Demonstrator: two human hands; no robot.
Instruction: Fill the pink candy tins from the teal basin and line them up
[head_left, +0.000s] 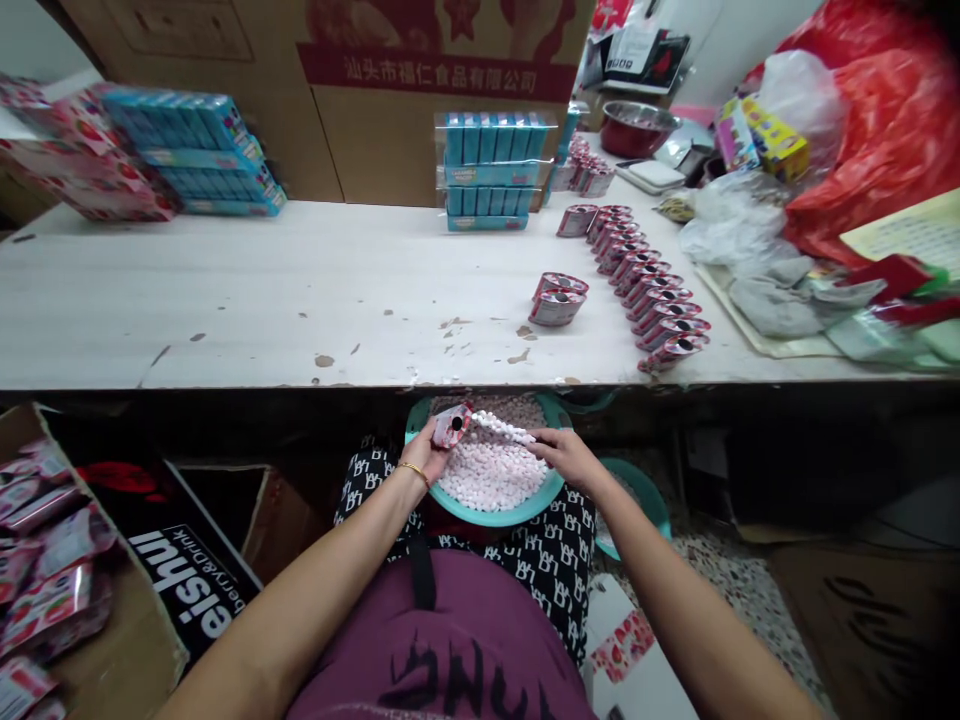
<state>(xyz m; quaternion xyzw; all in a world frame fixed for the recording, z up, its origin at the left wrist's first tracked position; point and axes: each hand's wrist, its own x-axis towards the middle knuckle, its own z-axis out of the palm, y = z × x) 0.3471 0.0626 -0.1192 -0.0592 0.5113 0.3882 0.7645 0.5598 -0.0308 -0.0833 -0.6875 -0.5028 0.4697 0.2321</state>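
My left hand (429, 452) is closed on a small red-and-white pack (451, 426), its dark round opening facing up. My right hand (568, 455) grips the end of a narrow scoop (506, 430) heaped with small white candies; its handle is mostly hidden by my fingers. The scoop's far tip reaches up to the pack, and I cannot tell whether it touches the opening. Beneath both hands, a teal basin (480, 515) full of pale pinkish-white candies (491, 475) rests on my lap.
Above the basin runs the edge of a white table (225, 310). A row of similar packs (652, 290) stands at its right, with two packs (559, 300) apart. Blue boxed packs (491, 170) lean against a carton (390, 140). An open carton of packs (52, 560) is at left.
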